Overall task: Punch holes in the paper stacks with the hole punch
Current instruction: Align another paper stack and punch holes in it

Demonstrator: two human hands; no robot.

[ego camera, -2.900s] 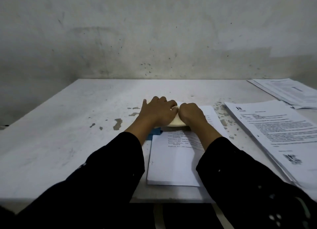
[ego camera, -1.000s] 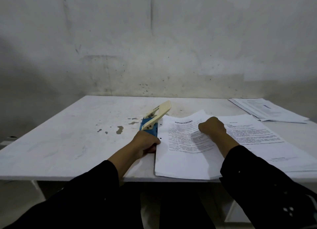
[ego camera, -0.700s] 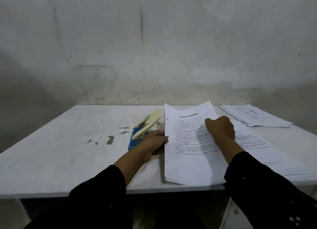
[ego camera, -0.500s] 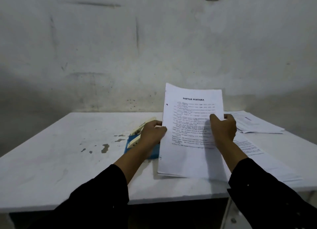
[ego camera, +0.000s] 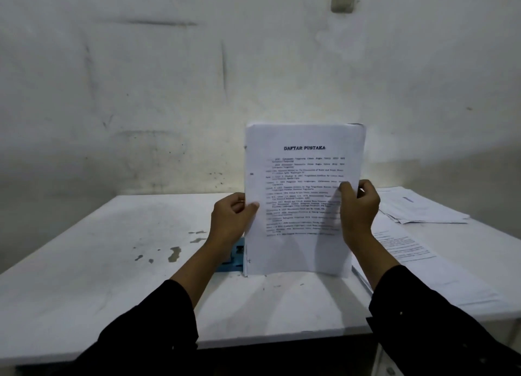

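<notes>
two hands hold one paper stack (ego camera: 303, 200) upright on the white table (ego camera: 98, 263), printed side toward the camera, heading "daftar pustaka" at the top. the stack's lower edge rests on the tabletop or just above it; contact cannot be confirmed. the left hand (ego camera: 231, 220) grasps the stack's left edge, thumb on the front face, fingers curled behind. the right hand (ego camera: 358, 209) grasps the right edge in the same manner, thumb on the printed face. a small dark mark, possibly a punched hole, shows near the stack's left margin. the hole punch (ego camera: 234, 258) lies on the table behind the left wrist, just left of the stack; only part of its blue base is visible. a second paper pile (ego camera: 417, 265) lies flat to the right, beside the held stack. a third pile (ego camera: 417, 209) lies farther back at the right. both forearms wear dark sleeves (ego camera: 158, 319).
</notes>
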